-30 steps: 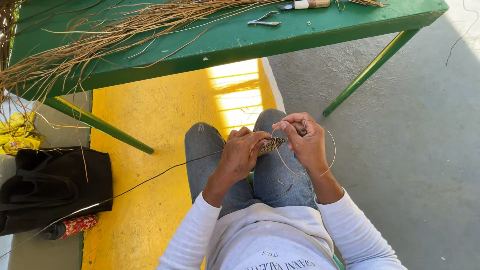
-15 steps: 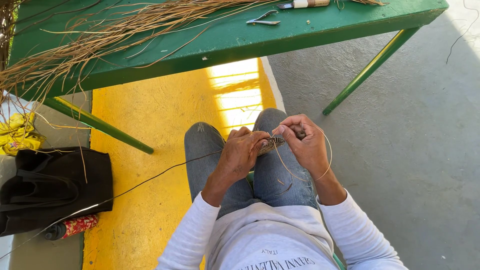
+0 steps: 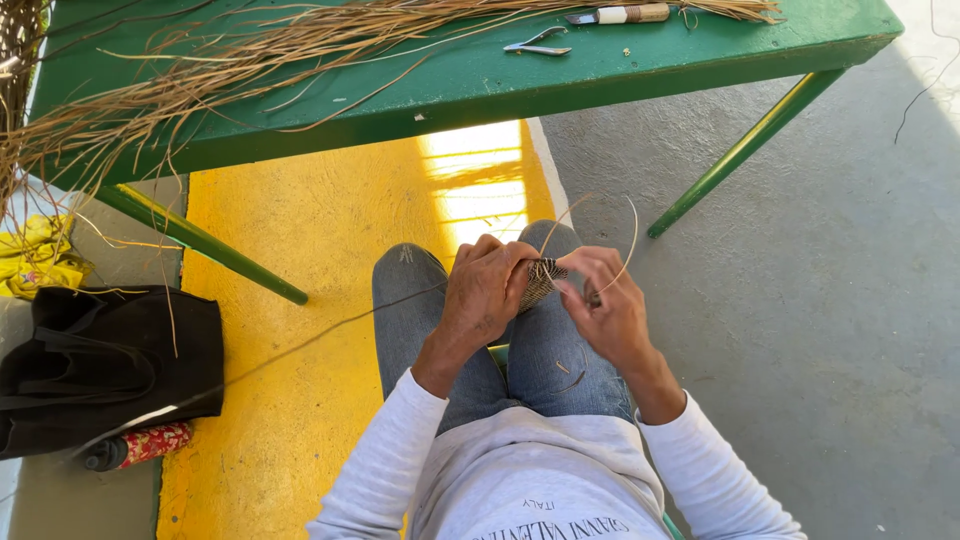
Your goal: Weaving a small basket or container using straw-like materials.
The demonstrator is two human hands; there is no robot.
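At the far left of the frame, a crumpled yellow cloth lies on the floor above a black bag, set aside within arm's reach, with a red patterned bundle tucked against the bag's lower edge. Across the top, a green table carries a long spread of dried straw fibres, laid out flat so that single strands can be drawn off; small metal pliers and a knife with a taped handle rest near its far edge, close to the fibres they serve.

At centre, a seated person in blue jeans and a white long-sleeved top works over the knees. The left hand is curled closed around a small woven straw piece, bracing it against the lap so the weave holds steady. Just to its right, the right hand has thumb and fingers pressed together on a thin loose strand, which arcs upward and back down toward the weave, kept taut enough to guide. A dark thread trails from the lap toward the lower left. Bare grey concrete fills the right side.
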